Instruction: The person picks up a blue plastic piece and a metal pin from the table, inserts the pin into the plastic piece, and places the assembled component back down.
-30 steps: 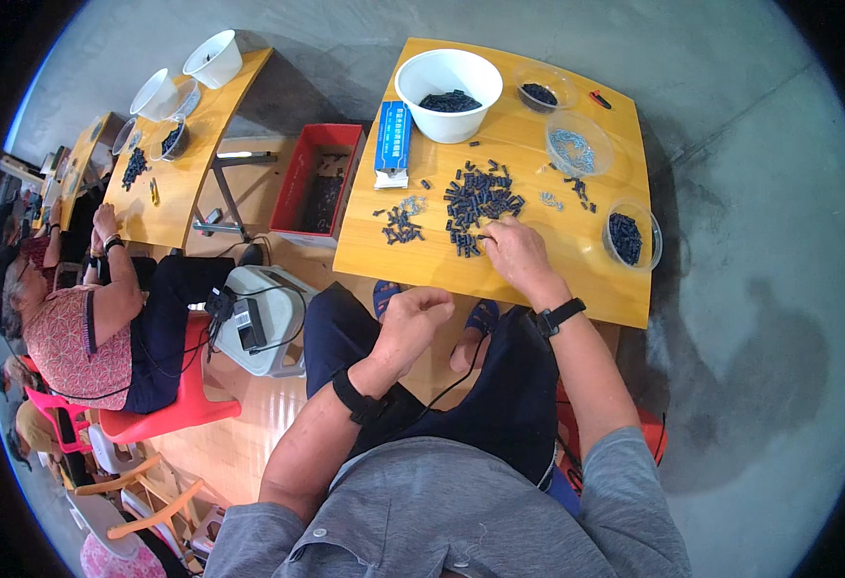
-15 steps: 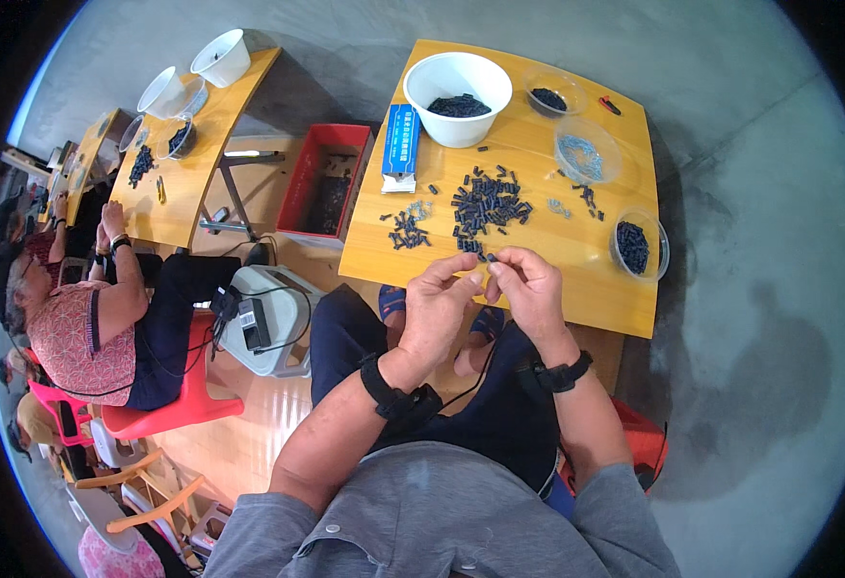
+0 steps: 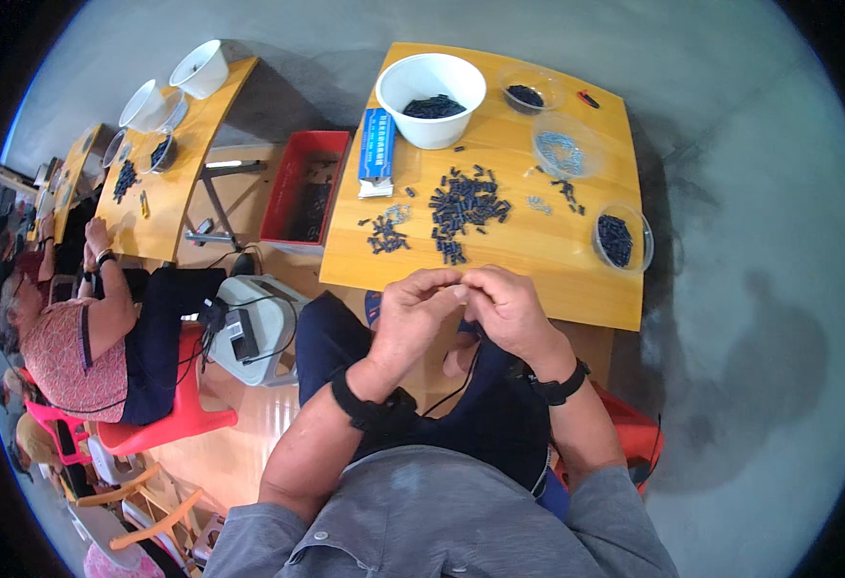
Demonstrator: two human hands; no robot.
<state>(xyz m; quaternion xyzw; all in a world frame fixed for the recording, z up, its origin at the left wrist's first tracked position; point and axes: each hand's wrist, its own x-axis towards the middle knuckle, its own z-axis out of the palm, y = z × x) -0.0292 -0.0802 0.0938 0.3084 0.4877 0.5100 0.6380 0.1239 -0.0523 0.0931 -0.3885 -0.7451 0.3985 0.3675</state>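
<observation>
My left hand (image 3: 415, 310) and my right hand (image 3: 507, 303) meet in front of the table's near edge, thumbs and index fingertips pinched together. Whatever they hold is too small and too covered by the fingers to name. Just beyond them on the wooden table (image 3: 538, 260) lies a large loose pile of short black cylindrical pieces (image 3: 468, 202). To its left is a smaller heap of black pieces (image 3: 387, 234) with some small silvery parts (image 3: 396, 213) by it. A few more silvery parts (image 3: 538, 204) lie right of the pile.
A white tub (image 3: 432, 72) of black pieces and a blue box (image 3: 376, 149) stand at the back left. Clear bowls hold black pieces (image 3: 615, 241) and silvery parts (image 3: 561, 152). A red bin (image 3: 297, 197) sits left of the table. Another person (image 3: 76, 337) sits further left.
Both hands have moved slightly left and down in the picture and closer together, so the fingertips now overlap. The whole scene has shifted a little left with the head.
</observation>
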